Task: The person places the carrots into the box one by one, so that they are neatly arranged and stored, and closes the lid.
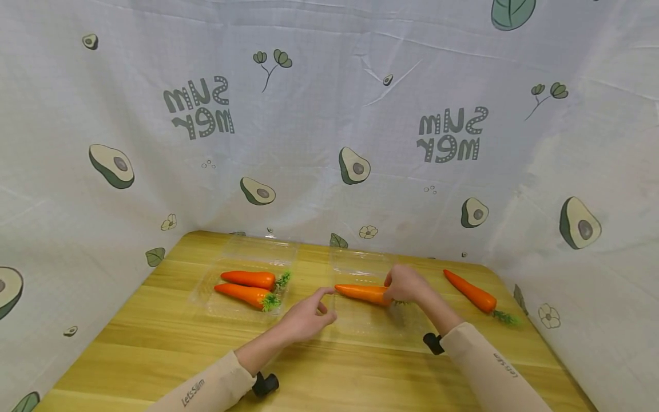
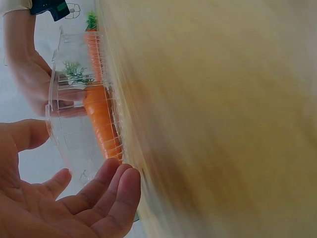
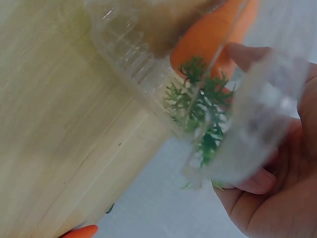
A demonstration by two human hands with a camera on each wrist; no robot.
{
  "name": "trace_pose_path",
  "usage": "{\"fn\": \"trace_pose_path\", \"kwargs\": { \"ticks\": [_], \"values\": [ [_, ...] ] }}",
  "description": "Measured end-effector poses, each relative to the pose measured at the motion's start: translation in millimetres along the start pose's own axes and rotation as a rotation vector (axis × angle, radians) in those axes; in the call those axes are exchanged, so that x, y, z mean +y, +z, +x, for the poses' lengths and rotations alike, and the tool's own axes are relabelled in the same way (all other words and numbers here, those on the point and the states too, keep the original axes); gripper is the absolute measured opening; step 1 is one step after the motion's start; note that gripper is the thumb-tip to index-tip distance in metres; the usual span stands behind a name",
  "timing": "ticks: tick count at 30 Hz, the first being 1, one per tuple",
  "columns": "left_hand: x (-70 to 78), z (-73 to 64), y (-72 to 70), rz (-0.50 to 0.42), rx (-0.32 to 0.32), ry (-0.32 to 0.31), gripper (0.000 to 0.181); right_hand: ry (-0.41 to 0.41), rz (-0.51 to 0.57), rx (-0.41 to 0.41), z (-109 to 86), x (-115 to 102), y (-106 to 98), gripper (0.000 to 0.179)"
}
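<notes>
Over the right-hand clear plastic box (image 1: 355, 321), my right hand (image 1: 407, 284) grips an orange carrot (image 1: 360, 292) near its leafy end. The carrot lies lengthwise inside the box, its tip toward my left hand. Green leaves (image 3: 198, 96) poke out beside the right hand's fingers in the right wrist view, partly behind the clear plastic. My left hand (image 1: 309, 316) is at the box's left side with fingers spread and relaxed, holding nothing. In the left wrist view its fingertips (image 2: 130, 181) are right at the box edge by the carrot's tip.
To the left, a second open clear box (image 1: 259, 250) contains two carrots, an upper one (image 1: 249, 278) and a lower one (image 1: 243, 294). Another carrot (image 1: 471, 292) lies on the wooden table (image 1: 329, 377) at the right. A printed curtain (image 1: 309, 126) hangs close behind the table.
</notes>
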State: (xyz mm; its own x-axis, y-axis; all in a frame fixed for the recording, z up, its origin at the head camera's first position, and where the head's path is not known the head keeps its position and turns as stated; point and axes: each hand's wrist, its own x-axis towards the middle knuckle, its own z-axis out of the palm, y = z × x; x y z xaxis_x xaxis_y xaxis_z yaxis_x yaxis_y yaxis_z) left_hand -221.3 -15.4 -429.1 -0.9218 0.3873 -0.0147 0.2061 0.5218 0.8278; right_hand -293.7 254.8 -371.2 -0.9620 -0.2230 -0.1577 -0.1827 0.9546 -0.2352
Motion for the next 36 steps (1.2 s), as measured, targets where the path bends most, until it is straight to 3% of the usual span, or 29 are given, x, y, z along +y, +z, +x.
{"fn": "trace_pose_path", "kwargs": {
  "ticks": [11, 21, 36],
  "values": [
    [0.6, 0.3, -0.8, -0.001, 0.0, 0.004, 0.058, 0.022, -0.037, 0.027, 1.2, -7, 4, 0.027],
    [1.8, -0.7, -2.0, -0.004, 0.004, 0.003, 0.059, -0.05, -0.07, 0.076, 2.3, -7, 9, 0.027],
    [0.6, 0.7, -1.0, -0.012, -0.001, -0.007, 0.058, -0.096, -0.105, 0.053, 3.1, -6, 13, 0.031]
  ]
}}
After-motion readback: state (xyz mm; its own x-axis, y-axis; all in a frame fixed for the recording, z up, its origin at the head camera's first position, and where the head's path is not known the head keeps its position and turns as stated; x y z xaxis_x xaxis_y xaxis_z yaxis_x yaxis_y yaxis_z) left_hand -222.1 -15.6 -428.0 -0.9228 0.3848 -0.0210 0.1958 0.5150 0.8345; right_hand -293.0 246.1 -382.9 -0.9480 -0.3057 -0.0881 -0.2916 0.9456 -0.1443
